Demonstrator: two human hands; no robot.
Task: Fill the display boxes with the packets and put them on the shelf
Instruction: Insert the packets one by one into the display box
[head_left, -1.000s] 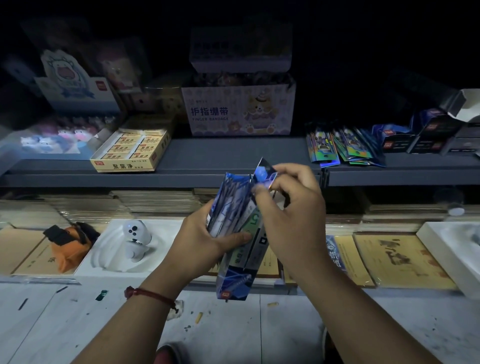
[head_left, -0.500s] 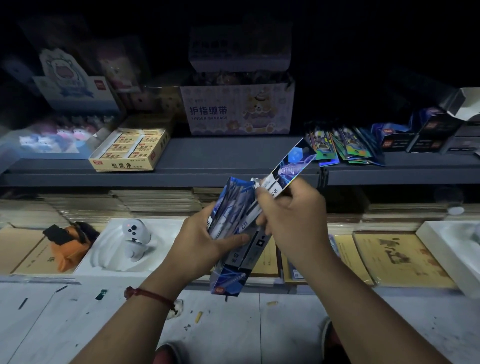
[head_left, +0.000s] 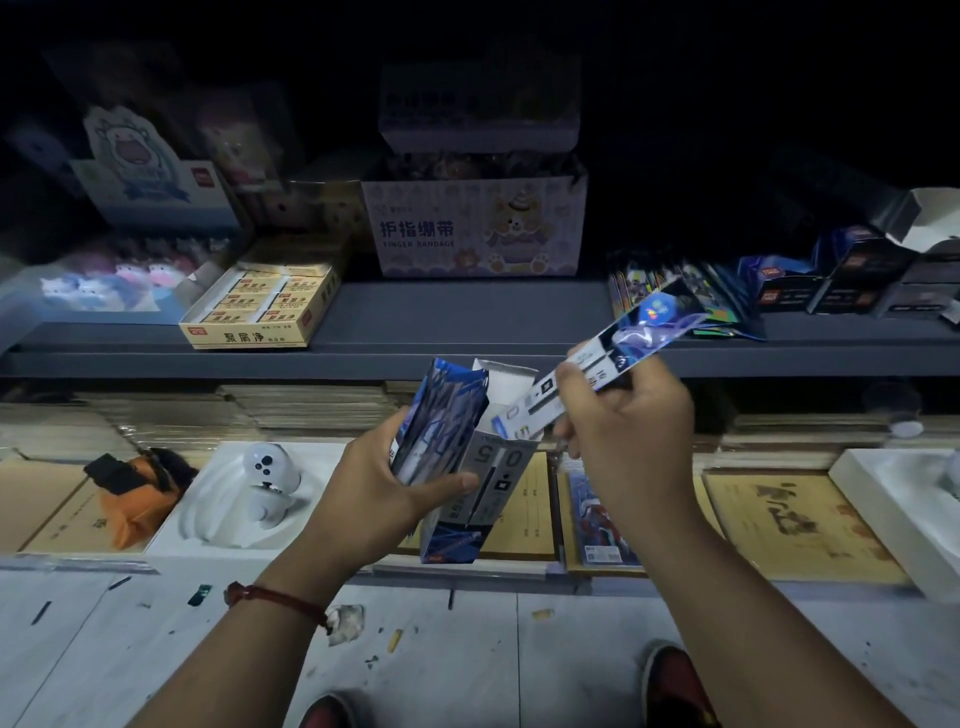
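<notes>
The box (head_left: 491, 486) sits in the left hand (head_left: 395, 488), fingers curled round it and the packets (head_left: 441, 415) standing in it, below the shelf (head_left: 415, 332). The right hand (head_left: 623, 431) pinches one packet (head_left: 631, 340), tilted over the box's mouth.

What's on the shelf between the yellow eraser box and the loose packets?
In the head view, the finger bandage box stands between the eraser box and the loose packets, set further back; the shelf in front of it is bare.
</notes>
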